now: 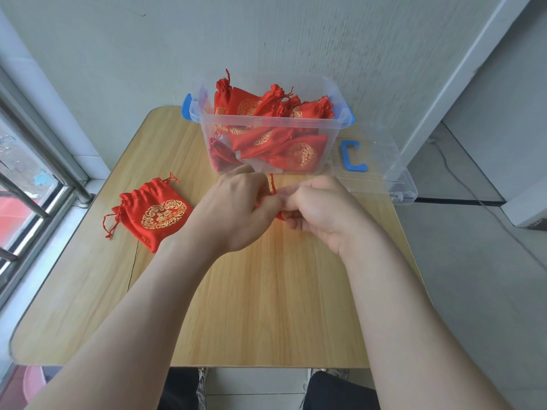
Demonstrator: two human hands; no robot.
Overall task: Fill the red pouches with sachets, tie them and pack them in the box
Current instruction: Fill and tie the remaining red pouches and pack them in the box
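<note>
My left hand and my right hand meet over the middle of the table, fingers curled round a red pouch that they almost wholly hide. Only its red drawstring and a sliver of red cloth show between the fingers. A second red pouch with a gold emblem lies flat on the table to the left, its strings loose. The clear plastic box with blue latches stands at the back of the table and holds several tied red pouches. No loose sachet is plainly visible.
The box's clear lid with a blue handle lies to the right of the box, overhanging the wooden table. A window with metal bars runs along the left; a wall is behind the box. My knees show below the front edge.
</note>
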